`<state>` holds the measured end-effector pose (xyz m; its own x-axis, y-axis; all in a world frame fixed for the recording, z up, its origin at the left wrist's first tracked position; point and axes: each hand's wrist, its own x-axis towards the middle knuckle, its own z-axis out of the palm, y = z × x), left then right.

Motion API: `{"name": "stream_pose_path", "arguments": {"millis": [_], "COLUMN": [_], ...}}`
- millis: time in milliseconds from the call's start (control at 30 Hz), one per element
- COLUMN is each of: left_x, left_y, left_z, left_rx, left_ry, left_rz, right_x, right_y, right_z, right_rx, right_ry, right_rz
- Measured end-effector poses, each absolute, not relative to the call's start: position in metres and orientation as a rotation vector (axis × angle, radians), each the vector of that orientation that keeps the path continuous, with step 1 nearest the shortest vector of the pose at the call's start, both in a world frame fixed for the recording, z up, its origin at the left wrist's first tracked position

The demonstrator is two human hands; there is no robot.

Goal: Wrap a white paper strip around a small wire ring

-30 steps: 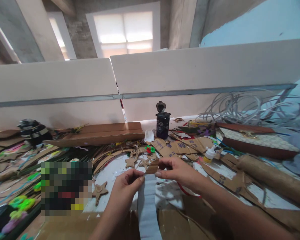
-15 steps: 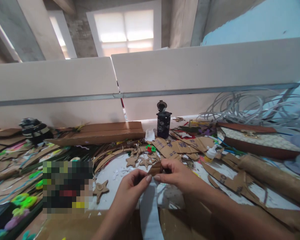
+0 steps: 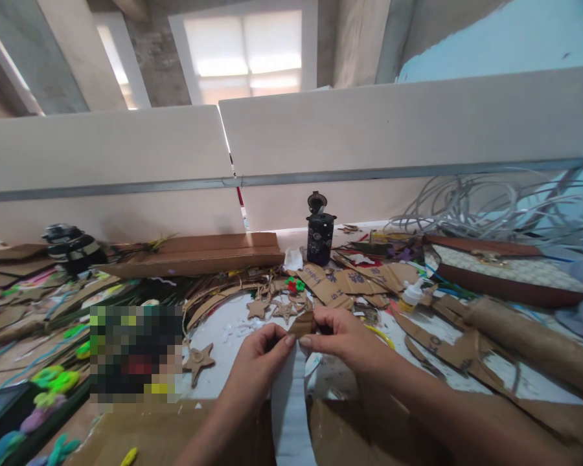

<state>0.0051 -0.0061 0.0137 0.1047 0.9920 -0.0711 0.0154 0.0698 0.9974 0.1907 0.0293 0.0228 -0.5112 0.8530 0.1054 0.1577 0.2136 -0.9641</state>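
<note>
A long cardboard strip (image 3: 290,404), white on its near face, runs from the lower edge of the view up to my fingertips. Its top end bends over and shows brown. My left hand (image 3: 263,355) pinches the strip's left edge between thumb and finger. On the other edge, my right hand (image 3: 339,338) pinches it close to the bend. Just beyond my hands lie cardboard stars (image 3: 282,312) with twine and a small red and green flower ornament (image 3: 294,285). Another cardboard star (image 3: 200,364) lies to the left of my left hand.
Cut cardboard pieces (image 3: 352,285) litter the white table. A small glue bottle (image 3: 411,296) and a cardboard tube (image 3: 525,336) are at right, near a patterned handbag (image 3: 505,272). A black bottle (image 3: 320,238) with its lid up stands behind. Brown cardboard (image 3: 175,433) covers the near edge.
Both hands keep their pinch at the bent end. More of the strip's white face shows below my fingers, and the view has shifted slightly.
</note>
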Motion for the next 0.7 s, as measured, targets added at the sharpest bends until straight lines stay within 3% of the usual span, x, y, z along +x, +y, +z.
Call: {"name": "stream_pose_path", "arguments": {"millis": [233,500,700], "left_x": [-0.009,-0.019,-0.014], "left_y": [0.011,0.012,0.011], "left_z": [-0.005,-0.017,-0.011], "left_rx": [1.22,1.374,1.635], "left_ry": [1.238,1.179,1.238], "left_rz": [1.009,0.738,0.478], "right_x": [0.203,0.248,0.304], "right_y": [0.034,-0.008,-0.067], "right_z": [0.034,0.05,-0.008], "right_rx": [-1.116,-1.229,-1.525], "right_ry": [-2.047,-2.028,-1.707], "right_rz": [0.679,0.605,0.675]}}
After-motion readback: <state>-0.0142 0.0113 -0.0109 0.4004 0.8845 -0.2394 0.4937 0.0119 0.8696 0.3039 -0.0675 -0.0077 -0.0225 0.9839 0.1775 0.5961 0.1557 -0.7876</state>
